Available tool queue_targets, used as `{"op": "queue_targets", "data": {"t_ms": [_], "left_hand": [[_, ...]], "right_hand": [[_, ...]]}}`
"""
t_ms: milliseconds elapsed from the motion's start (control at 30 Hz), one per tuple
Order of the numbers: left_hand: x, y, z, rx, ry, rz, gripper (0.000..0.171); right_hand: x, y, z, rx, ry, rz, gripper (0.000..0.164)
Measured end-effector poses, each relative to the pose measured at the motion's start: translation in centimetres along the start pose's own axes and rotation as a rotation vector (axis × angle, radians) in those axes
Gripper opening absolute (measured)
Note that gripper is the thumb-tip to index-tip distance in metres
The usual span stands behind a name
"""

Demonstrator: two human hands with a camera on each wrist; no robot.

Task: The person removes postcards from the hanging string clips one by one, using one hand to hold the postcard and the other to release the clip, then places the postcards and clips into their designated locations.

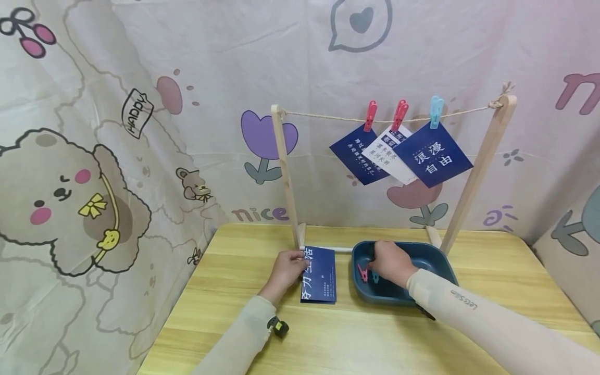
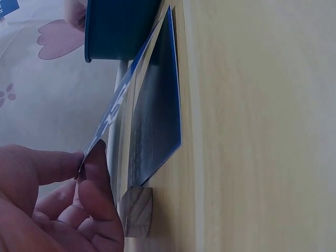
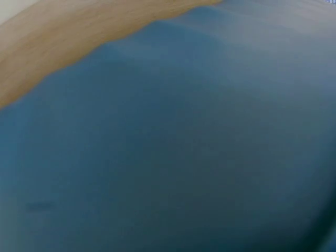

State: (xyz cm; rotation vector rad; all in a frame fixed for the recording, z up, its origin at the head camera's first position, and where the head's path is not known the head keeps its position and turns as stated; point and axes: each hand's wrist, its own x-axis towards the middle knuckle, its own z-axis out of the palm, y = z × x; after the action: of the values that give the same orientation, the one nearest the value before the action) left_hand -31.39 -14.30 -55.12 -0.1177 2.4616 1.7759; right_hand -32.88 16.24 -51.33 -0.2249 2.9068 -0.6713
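My left hand (image 1: pixel 287 273) pinches the left edge of a dark blue card (image 1: pixel 321 276) with white writing. In the left wrist view that card (image 2: pixel 118 100) is tilted up, and a second glossy dark blue sheet (image 2: pixel 160 110) lies beneath it. My right hand (image 1: pixel 391 262) reaches down into a dark blue basin (image 1: pixel 447 260). A pink clothespin (image 1: pixel 363 273) and a light blue clothespin (image 1: pixel 375 276) are by its fingertips, which are partly hidden, so a hold cannot be made out. Blurred basin wall (image 3: pixel 173 142) fills most of the right wrist view.
Behind stands a wooden frame (image 1: pixel 478 172) with a twine line (image 1: pixel 323 117). Two pink pegs (image 1: pixel 370 115) and a light blue peg (image 1: pixel 436 112) hold a blue card (image 1: pixel 358 153), a white card (image 1: pixel 386 156) and another blue card (image 1: pixel 433 156). The wooden table (image 1: pixel 225 291) meets a printed curtain.
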Motion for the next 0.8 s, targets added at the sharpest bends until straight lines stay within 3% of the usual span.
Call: {"op": "queue_targets", "data": {"t_ms": [333, 800], "left_hand": [[-0.12, 0.15, 0.07, 0.019, 0.011, -0.017, 0.037], [-0.23, 0.43, 0.41, 0.1, 0.036, 0.015, 0.036]], "right_hand": [[0.1, 0.14, 0.05, -0.012, 0.007, -0.001, 0.033], [-0.28, 0.18, -0.24, 0.01, -0.009, 0.005, 0.032]]}}
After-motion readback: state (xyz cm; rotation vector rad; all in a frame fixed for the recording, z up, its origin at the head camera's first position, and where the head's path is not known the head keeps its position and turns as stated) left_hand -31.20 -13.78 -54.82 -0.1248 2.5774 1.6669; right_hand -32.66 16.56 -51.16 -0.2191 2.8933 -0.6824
